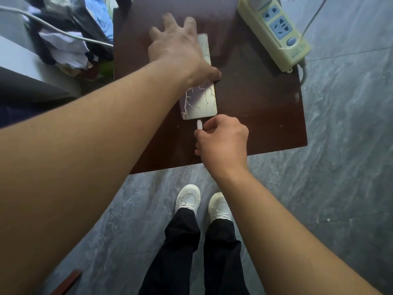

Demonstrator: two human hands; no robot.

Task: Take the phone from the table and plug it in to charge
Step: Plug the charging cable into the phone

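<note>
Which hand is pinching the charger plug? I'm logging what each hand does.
The right hand, nearer the table's front edge, pinches the white plug at the phone. The left hand lies flat on the phone's far end.

Dim, soft daylight; wide-angle bulge at edges; left hand [177,47] perhaps motion-blurred.

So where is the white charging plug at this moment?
In the head view, the white charging plug is pinched in the right hand, just at the near bottom edge of the phone, which lies on the dark table under the left hand.
</note>
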